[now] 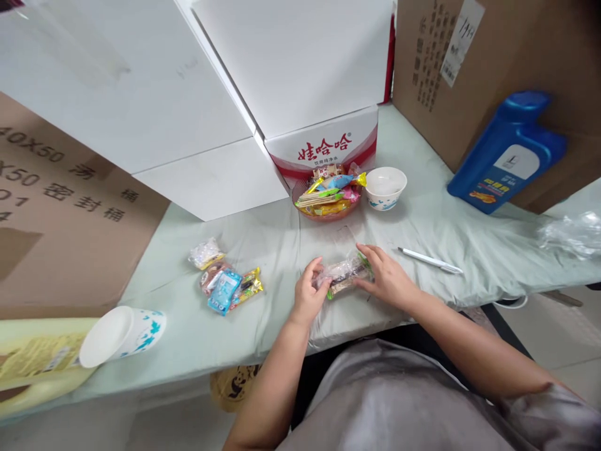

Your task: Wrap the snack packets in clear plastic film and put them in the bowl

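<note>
A clear plastic bag with wrapped snacks (344, 274) lies on the pale green tablecloth (263, 244) near the front edge. My left hand (308, 292) pinches its left end, fingers curled round the plastic. My right hand (385, 275) rests on its right end with the fingers bent over it. Both hands touch the bag at once. Behind them an orange bowl (328, 210) holds several colourful wrapped sweets, and a white bowl (385, 186) stands beside it on the right.
A small pile of sweet packets (226, 280) lies left. A white pen (429, 260) lies right. A white cup (121, 334) lies tipped beside a yellow bottle (32, 363). White boxes (323, 141), cardboard cartons (539, 44) and a blue jug (509, 153) ring the back.
</note>
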